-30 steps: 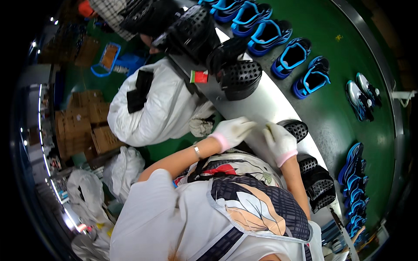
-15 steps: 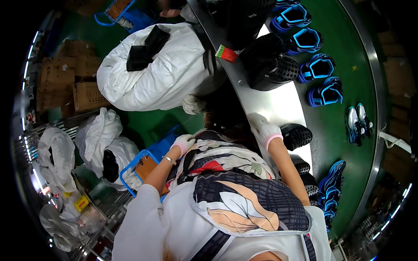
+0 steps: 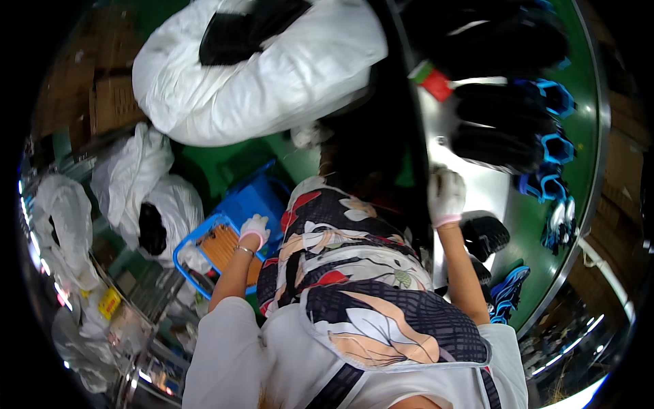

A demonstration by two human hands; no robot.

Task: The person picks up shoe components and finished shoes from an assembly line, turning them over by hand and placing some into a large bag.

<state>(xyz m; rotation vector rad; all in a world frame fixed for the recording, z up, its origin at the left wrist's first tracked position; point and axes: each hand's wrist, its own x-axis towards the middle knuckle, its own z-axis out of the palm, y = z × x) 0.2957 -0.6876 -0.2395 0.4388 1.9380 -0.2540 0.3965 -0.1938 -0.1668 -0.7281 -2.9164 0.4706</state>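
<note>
Both my hands wear white gloves with pink cuffs. My left hand (image 3: 255, 230) is beside my thigh, next to the rim of a blue chair (image 3: 262, 201) with a brown slatted seat; its fingers are somewhat apart and nothing shows in them. My right hand (image 3: 447, 196) is closed, its fingers curled at the near edge of a metal workbench (image 3: 480, 199). Just below that hand on the bench lies a black shoe-shaped piece (image 3: 486, 236). More black shoe-shaped pieces (image 3: 501, 144), blurred by motion, lie farther along the bench.
Blue-and-black shoes (image 3: 558, 148) line a green surface (image 3: 587, 102) beyond the bench. A red-and-green packet (image 3: 432, 82) lies near the bench edge. A big white sack (image 3: 272, 95) stands ahead; smaller white sacks (image 3: 133, 170) and cardboard boxes (image 3: 114, 103) are at left.
The whole view has shifted, and my body stands differently against bench and chair. My left hand has gone from my lap to the chair. My right hand's fingers, flatter before, are now curled.
</note>
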